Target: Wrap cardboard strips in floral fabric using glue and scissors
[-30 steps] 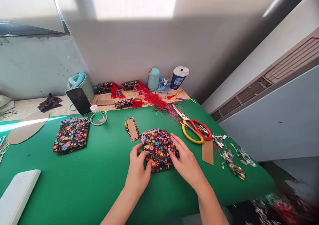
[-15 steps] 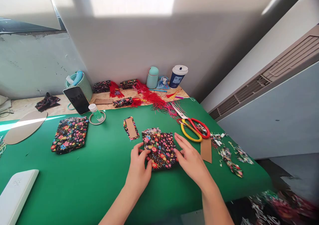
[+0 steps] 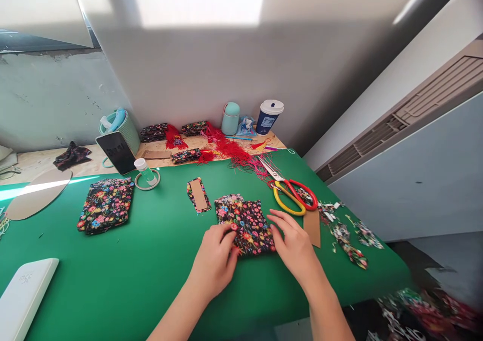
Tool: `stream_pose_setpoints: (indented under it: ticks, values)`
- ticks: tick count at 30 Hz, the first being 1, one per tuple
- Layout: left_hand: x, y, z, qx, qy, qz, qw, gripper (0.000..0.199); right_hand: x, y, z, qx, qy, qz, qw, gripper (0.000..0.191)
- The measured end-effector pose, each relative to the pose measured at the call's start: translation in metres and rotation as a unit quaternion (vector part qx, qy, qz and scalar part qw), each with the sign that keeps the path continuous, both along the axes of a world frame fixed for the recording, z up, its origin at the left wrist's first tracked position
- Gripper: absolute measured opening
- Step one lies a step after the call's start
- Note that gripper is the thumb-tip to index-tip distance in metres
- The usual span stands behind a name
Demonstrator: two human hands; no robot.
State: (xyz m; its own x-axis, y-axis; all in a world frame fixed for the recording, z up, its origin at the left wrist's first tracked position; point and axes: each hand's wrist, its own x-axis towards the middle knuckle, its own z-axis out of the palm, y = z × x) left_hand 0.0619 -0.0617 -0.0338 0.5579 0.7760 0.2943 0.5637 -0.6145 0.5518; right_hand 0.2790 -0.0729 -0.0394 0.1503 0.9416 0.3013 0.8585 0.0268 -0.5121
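Note:
A folded piece of black floral fabric [image 3: 249, 220] lies on the green table cover [image 3: 151, 280] in front of me. My left hand [image 3: 215, 255] is at its lower left, thumb and curled fingers closed on the fabric's edge. Along the right edge, my right hand [image 3: 292, 240] has its fingers apart, with fingertips beside the cloth and nothing gripped. Just beyond the left hand lies a small floral piece with a cardboard strip [image 3: 198, 194] on it. Scissors [image 3: 289, 187] with one red and one yellow handle rest to the upper right, blades slightly apart.
Another floral fabric stack [image 3: 106, 205] lies at left, near a small bottle [image 3: 146, 172] and a phone [image 3: 116, 152]. Red tassels [image 3: 234, 150], a mint flask [image 3: 230, 118] and a paper cup [image 3: 269, 116] line the back. Fabric scraps [image 3: 349, 245] lie at right; a white device [image 3: 28, 295] at lower left.
My left hand has shifted right and inward over the fabric's lower left. My right hand has moved slightly down and right, off the upper right corner.

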Motion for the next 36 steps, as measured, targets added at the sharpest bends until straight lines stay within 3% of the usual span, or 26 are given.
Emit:
stream_pose_setpoints:
  ticks: [3, 8, 11, 15, 18, 19, 20, 21, 23, 26, 28, 31, 34, 36]
  values:
    - [0.006, -0.002, 0.006, 0.052, 0.069, -0.090, 0.992, 0.035, -0.001, -0.007, 0.002, -0.009, -0.018, 0.002, 1.000, 0.028]
    - [0.022, 0.000, 0.015, 0.144, 0.179, -0.131, 0.964, 0.028, 0.000, -0.001, 0.013, -0.022, 0.009, 0.061, 0.998, 0.027]
    - [0.034, 0.003, 0.016, 0.129, 0.184, -0.121, 0.967, 0.024, 0.002, 0.018, 0.029, -0.039, 0.015, 0.115, 0.992, 0.028]
    - [0.044, 0.008, 0.009, 0.056, 0.121, -0.073, 0.988, 0.023, 0.002, 0.046, 0.053, -0.062, 0.034, 0.180, 0.981, 0.028]
    - [0.040, 0.015, 0.017, 0.020, 0.090, -0.066, 0.994, 0.022, -0.002, 0.061, 0.061, -0.112, 0.142, 0.282, 0.942, 0.029]
    - [0.036, 0.018, 0.024, -0.004, 0.064, -0.056, 0.996, 0.022, -0.004, 0.064, 0.060, -0.134, 0.204, 0.321, 0.915, 0.033]
    - [0.030, 0.023, 0.033, -0.078, -0.012, -0.038, 0.996, 0.024, -0.006, 0.065, 0.058, -0.155, 0.276, 0.350, 0.882, 0.040]
    - [0.024, 0.028, 0.043, -0.157, -0.088, -0.010, 0.984, 0.024, -0.009, 0.065, 0.055, -0.178, 0.351, 0.364, 0.844, 0.050]
    - [0.009, 0.039, 0.063, -0.300, -0.204, 0.063, 0.930, 0.016, -0.018, 0.061, 0.049, -0.234, 0.485, 0.342, 0.770, 0.073]
    - [-0.016, 0.053, 0.083, -0.467, -0.343, 0.126, 0.805, 0.008, -0.035, 0.047, 0.041, -0.316, 0.599, 0.244, 0.694, 0.088]
    - [-0.031, 0.055, 0.084, -0.526, -0.415, 0.152, 0.726, 0.019, -0.047, 0.038, 0.039, -0.334, 0.628, 0.187, 0.677, 0.075]
    - [-0.049, 0.047, 0.072, -0.571, -0.443, 0.190, 0.664, 0.027, -0.062, 0.028, 0.037, -0.346, 0.638, 0.139, 0.674, 0.052]
    - [-0.060, 0.035, 0.054, -0.586, -0.455, 0.214, 0.635, 0.029, -0.071, 0.024, 0.033, -0.371, 0.618, 0.105, 0.685, 0.050]
    - [-0.064, 0.031, 0.044, -0.590, -0.434, 0.205, 0.649, 0.031, -0.074, 0.024, 0.030, -0.374, 0.604, 0.086, 0.699, 0.048]
